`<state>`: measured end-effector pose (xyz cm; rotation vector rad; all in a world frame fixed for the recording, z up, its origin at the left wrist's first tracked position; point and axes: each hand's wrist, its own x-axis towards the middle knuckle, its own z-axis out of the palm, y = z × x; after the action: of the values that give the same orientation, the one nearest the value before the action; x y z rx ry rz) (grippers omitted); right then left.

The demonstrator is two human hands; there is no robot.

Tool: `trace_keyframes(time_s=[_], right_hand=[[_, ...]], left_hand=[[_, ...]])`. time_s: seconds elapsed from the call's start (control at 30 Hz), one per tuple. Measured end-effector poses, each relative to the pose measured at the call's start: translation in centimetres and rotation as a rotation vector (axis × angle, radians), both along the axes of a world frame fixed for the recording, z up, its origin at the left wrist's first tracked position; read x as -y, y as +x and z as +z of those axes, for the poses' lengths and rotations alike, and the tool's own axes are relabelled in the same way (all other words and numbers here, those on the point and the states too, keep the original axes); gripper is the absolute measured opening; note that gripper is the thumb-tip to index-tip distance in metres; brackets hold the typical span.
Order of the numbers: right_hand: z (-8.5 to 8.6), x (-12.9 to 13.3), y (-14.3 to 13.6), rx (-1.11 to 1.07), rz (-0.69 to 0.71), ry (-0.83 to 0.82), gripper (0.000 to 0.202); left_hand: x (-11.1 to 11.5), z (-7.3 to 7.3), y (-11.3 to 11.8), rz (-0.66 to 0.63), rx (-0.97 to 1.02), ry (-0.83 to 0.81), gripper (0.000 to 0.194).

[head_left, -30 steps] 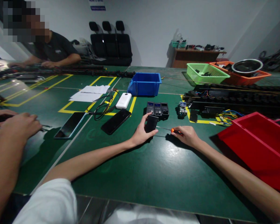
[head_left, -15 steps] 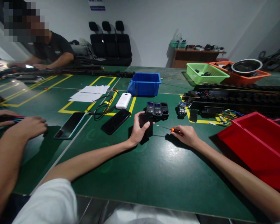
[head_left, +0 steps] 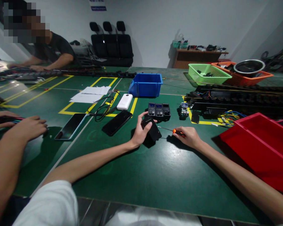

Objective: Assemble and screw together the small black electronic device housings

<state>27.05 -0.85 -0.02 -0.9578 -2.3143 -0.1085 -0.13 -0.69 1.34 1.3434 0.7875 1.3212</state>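
Note:
My left hand [head_left: 141, 130] is wrapped round a small black box-shaped case [head_left: 154, 131], thumb on its near face, held tilted above the table. In my right hand [head_left: 190, 136] is a screwdriver with an orange and black handle [head_left: 178, 133]; its thin shaft [head_left: 165, 128] points left at the case, and its tip is close to it. Just behind the case stand three black modules with small screens [head_left: 158, 110], side by side. Farther right sits a small module with exposed electronics [head_left: 184, 110]. A black phone [head_left: 117, 122] lies to the left of my left hand.
A blue bin [head_left: 146, 85] and a white power bank [head_left: 124, 101] stand beyond. On the right are a red bin [head_left: 261, 147], loose coloured wires [head_left: 231, 117] and long black rails [head_left: 226, 95]. At left, another person's hands [head_left: 29, 128] work near a second phone [head_left: 70, 127].
My left hand has turned the black case, so its lower end now swings toward the right and a different face shows. My right hand and the screwdriver have hardly moved.

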Motion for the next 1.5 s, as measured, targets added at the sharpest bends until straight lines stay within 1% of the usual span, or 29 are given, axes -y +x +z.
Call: trace_keyframes(time_s=[0.1,0.17,0.33,0.47,0.57,0.67,0.8,0.87,0.93,1.07,1.17,1.27,1.5], right_hand=[[-0.1,0.0,0.0,-0.005,-0.037,-0.006,0.021],[-0.2,-0.1,0.0,-0.005,-0.07,-0.012,0.021],[-0.4,-0.1,0.0,-0.011,-0.12,-0.038,0.021],[-0.4,-0.1,0.0,-0.094,-0.119,-0.053,0.023],[-0.4,-0.2,0.2,-0.154,-0.096,-0.033,0.024],[-0.1,-0.3,0.2,-0.089,-0.053,-0.021,0.024],[0.5,-0.1,0.0,-0.071,-0.006,-0.036,0.027],[0.8,0.0,-0.1,-0.054,0.02,-0.078,0.032],[1.1,0.1,-0.2,-0.023,0.038,-0.122,0.041],[1.3,0.2,-0.3,0.096,0.031,-0.172,0.059],[1.4,0.3,-0.4,0.19,0.012,-0.184,0.065],[1.4,0.3,-0.6,0.228,0.013,-0.19,0.07],[1.5,0.3,-0.8,0.237,0.033,-0.181,0.072]], left_hand=[[-0.3,0.0,0.0,0.017,-0.021,0.038,0.066],[-0.5,-0.1,0.0,0.03,-0.062,0.059,0.064],[-0.8,-0.2,-0.3,0.109,-0.158,0.104,0.04],[-0.8,-0.4,-0.3,0.151,-0.185,0.101,0.033],[-0.8,-0.5,-0.2,0.104,-0.173,0.073,0.032],[-0.7,-0.3,-0.1,0.07,-0.169,0.066,0.03],[-0.7,-0.1,-0.2,0.076,-0.214,0.085,0.027],[-0.6,0.1,-0.3,0.065,-0.252,0.087,0.027],[-0.6,0.1,-0.3,0.048,-0.283,0.09,0.026],[-0.5,0.2,-0.4,0.001,-0.327,0.103,0.025],[-0.3,0.2,-0.3,-0.072,-0.363,0.112,0.026],[0.0,0.3,-0.2,-0.128,-0.394,0.128,0.027],[0.3,0.4,-0.1,-0.114,-0.442,0.249,0.024]])
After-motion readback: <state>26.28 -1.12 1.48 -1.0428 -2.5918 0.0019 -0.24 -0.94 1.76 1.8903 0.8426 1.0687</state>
